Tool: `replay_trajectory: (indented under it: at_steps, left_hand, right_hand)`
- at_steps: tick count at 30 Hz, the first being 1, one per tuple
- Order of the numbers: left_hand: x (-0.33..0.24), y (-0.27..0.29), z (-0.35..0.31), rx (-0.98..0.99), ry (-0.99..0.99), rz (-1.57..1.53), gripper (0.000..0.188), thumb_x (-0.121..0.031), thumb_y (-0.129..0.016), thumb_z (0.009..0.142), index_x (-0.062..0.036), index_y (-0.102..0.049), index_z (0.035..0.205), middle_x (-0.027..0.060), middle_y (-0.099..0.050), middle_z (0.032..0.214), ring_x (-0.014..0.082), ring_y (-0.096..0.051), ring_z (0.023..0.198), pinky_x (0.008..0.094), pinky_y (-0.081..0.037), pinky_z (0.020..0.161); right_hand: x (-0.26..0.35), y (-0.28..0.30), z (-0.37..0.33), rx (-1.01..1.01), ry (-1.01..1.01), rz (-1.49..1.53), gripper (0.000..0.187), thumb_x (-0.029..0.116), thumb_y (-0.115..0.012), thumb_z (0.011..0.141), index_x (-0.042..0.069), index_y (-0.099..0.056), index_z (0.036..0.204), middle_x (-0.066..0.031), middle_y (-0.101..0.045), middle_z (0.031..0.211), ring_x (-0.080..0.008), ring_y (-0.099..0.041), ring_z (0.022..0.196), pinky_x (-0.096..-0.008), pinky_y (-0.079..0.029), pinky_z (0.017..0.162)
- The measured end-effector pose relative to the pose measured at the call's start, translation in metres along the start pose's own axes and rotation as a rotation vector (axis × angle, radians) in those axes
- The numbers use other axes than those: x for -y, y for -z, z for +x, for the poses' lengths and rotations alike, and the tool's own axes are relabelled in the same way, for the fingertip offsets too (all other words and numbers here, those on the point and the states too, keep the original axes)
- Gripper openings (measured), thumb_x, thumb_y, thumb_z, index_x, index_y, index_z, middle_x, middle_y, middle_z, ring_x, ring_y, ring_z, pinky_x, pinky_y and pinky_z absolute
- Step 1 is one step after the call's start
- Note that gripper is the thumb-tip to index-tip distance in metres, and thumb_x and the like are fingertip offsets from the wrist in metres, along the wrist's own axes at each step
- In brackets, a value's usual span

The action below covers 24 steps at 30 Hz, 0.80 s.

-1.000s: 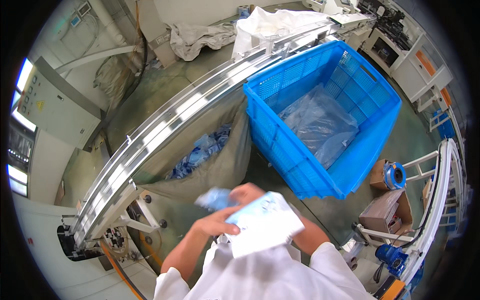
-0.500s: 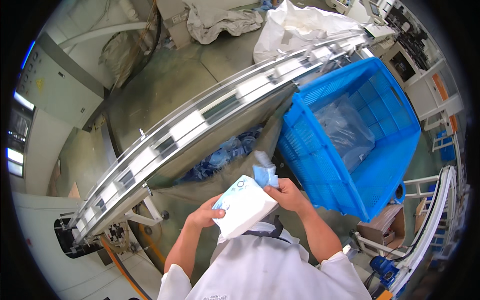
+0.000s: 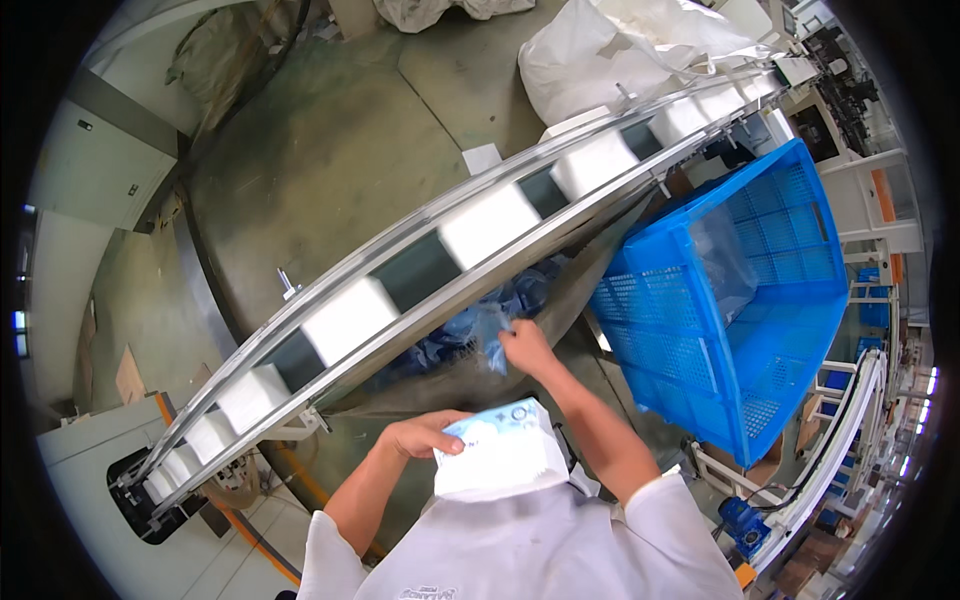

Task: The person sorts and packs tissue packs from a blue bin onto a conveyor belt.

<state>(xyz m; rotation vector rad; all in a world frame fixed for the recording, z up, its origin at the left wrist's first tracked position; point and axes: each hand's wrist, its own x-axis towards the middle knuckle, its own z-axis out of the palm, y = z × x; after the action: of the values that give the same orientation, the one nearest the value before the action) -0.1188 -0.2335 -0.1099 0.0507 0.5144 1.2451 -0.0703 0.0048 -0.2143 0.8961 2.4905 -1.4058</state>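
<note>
My left hand [image 3: 425, 436] grips a white, block-shaped tissue pack [image 3: 502, 468] with a pale blue printed end, held close to my body; its thumb lies on top. Farther forward, my right hand [image 3: 527, 348] is closed on a crumpled piece of blue plastic film [image 3: 491, 338], which hangs blurred from the fingers. Just beyond it, below the conveyor's near rail, an open greyish sack [image 3: 577, 312] contains a heap of blue film scraps [image 3: 440, 342].
A conveyor [image 3: 412, 270] carrying several white packs [image 3: 350, 320] crosses diagonally in front of me. At right stands a tilted blue crate [image 3: 668, 345] with clear plastic bags [image 3: 722, 265] inside. Behind the conveyor lies a large white bag [image 3: 590, 65]. A blue motor [image 3: 745, 525] sits low at right.
My right hand has moved away from the pack, forward to the sack, taking the blue film along. The pack stays in my left hand, slightly turned. The view has shifted.
</note>
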Motion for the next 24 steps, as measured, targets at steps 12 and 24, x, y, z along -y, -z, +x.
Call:
replay_trajectory:
  at_steps: [12,24]
  left_hand:
    - [0.005,0.068,0.006,-0.188,-0.136,-0.24,0.082,-0.026,-0.076,0.069,0.0058,-0.04,0.136,0.0138,-0.058,0.125,0.0234,-0.057,0.114,0.033,-0.043,0.098]
    - [0.012,0.061,0.011,-0.163,-0.167,-0.243,0.077,-0.031,-0.079,0.07,0.0053,-0.047,0.13,0.0116,-0.061,0.117,0.0206,-0.06,0.106,0.0334,-0.048,0.091]
  right_hand:
    - [0.062,0.082,-0.051,0.481,0.033,0.39,0.019,0.017,-0.058,0.093,0.001,-0.061,0.104,-0.0039,-0.06,0.083,-0.0074,-0.055,0.073,-0.0266,-0.044,0.06]
    - [0.065,0.098,-0.083,0.431,-0.131,0.669,0.02,0.019,-0.057,0.094,0.002,-0.057,0.104,-0.0023,-0.06,0.079,-0.0087,-0.056,0.061,-0.0236,-0.046,0.053]
